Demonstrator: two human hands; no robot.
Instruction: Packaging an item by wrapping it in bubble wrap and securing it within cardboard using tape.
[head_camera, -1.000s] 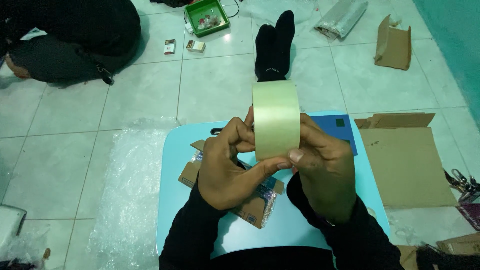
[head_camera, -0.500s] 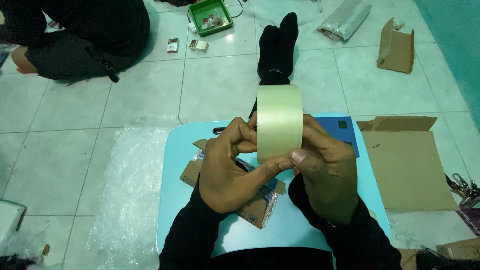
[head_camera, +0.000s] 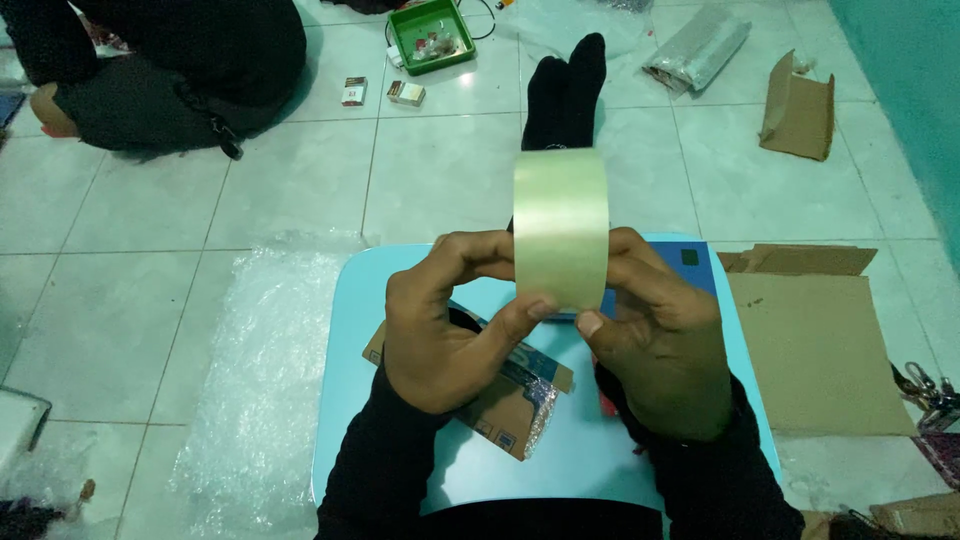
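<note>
Both hands hold a roll of clear packing tape (head_camera: 560, 225) upright, edge toward me, above a small light-blue table (head_camera: 350, 420). My left hand (head_camera: 450, 330) grips its left side, thumb pressed on the lower edge. My right hand (head_camera: 655, 340) grips the right side, thumb tip at the roll's bottom. Under my hands a small cardboard box (head_camera: 500, 400) with a piece of bubble wrap lies on the table.
A sheet of bubble wrap (head_camera: 260, 380) lies on the tiled floor at left. Flattened cardboard (head_camera: 815, 340) lies at right, a folded box (head_camera: 797, 105) farther back. My socked feet (head_camera: 563, 90) stretch ahead. A seated person (head_camera: 170, 70) and green tray (head_camera: 432, 35) are at the back.
The tape roll stays held between both hands; the thumbs shift slightly along its lower edge. The view has tilted a little.
</note>
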